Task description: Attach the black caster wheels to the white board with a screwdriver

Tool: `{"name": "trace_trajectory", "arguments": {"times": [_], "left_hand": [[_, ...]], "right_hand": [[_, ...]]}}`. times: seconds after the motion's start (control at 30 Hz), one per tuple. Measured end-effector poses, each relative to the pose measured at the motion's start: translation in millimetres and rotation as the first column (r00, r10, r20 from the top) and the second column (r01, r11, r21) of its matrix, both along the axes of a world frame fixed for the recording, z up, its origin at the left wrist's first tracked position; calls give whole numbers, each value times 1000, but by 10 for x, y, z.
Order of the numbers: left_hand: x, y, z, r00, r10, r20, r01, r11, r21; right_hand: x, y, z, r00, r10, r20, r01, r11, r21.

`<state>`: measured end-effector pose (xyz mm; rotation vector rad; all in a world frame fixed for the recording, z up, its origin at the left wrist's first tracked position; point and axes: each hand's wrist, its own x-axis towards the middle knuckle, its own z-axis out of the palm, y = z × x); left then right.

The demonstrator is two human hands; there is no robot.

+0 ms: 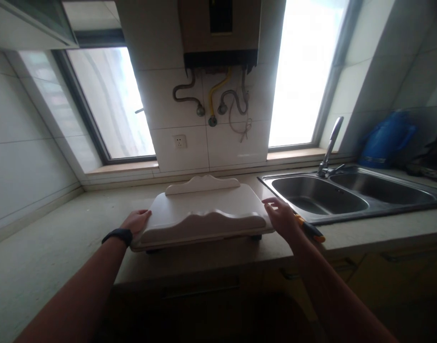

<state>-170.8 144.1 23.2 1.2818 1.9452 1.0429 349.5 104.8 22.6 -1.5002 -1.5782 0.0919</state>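
Note:
A white shelf board (pixel 204 202) with a wavy raised rail along its front and another along its back stands on the countertop, dark feet or supports showing under its front. At its left end, my left hand (pixel 136 222), with a dark band on the wrist, is closed on the edge. My right hand (pixel 278 214) grips the opposite end with bent fingers; some fingertips are hidden. Beside the right wrist lies a tool with an orange and black handle (pixel 311 229), partly covered by the forearm.
The pale countertop (pixel 61 247) runs along a tiled wall. A double steel sink (pixel 361 209) with a tall faucet (pixel 329 147) is at the right, a blue jug (pixel 386 138) behind it. A water heater (pixel 220 28) with hanging pipes is between two windows. Drawers sit below.

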Motion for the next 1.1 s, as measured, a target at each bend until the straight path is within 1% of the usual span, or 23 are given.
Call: {"name": "trace_trajectory", "arguments": {"times": [0.07,0.13,0.17,0.23,0.3,0.37,0.47,0.53,0.63,0.73,0.77,0.83,0.97,1.03,1.1], "left_hand": [[21,-45,11,1000,14,-14,-14,1000,2],[48,-94,17,999,29,-44,-28,1000,5],[65,-119,16,997,36,-66,-36,999,9],[111,-171,13,992,44,-122,-42,999,22],[180,-226,11,980,45,-196,-38,999,39],[280,-282,13,953,52,-297,-32,997,71],[481,-374,12,880,60,-471,8,990,142],[634,-444,2,825,30,-565,76,984,164],[866,-563,-22,742,-41,-669,189,970,150],[1100,-686,-57,644,-149,-750,337,936,104],[1181,-721,-74,612,-174,-771,376,922,91],[1354,-776,-117,578,-182,-795,397,914,80],[1721,-845,-247,566,-167,-807,406,909,96],[1892,-882,-329,564,-148,-813,428,894,134],[2039,-928,-398,559,-114,-821,478,854,207]], "right_hand": [[-90,-345,-141,996,36,76,-42,995,88],[-191,-596,-284,988,55,145,-72,990,119],[-235,-673,-348,985,49,168,-70,990,122],[-293,-728,-445,978,37,203,-59,993,106],[-303,-677,-495,973,33,229,-51,996,73],[-267,-564,-502,968,40,249,-49,998,29],[-151,-353,-451,963,53,262,-44,998,-42],[-59,-216,-387,964,64,258,-41,995,-91],[49,-76,-267,970,62,235,-27,988,-153],[56,-109,-167,981,32,194,-2,989,-151],[28,-169,-151,984,26,178,-2,991,-135],[-73,-352,-152,988,34,148,-20,995,-95],[-380,-839,-235,975,180,133,-174,983,-59],[-529,-1061,-253,959,248,135,-244,969,-44],[-648,-1231,-231,941,308,139,-308,951,-24]]}}
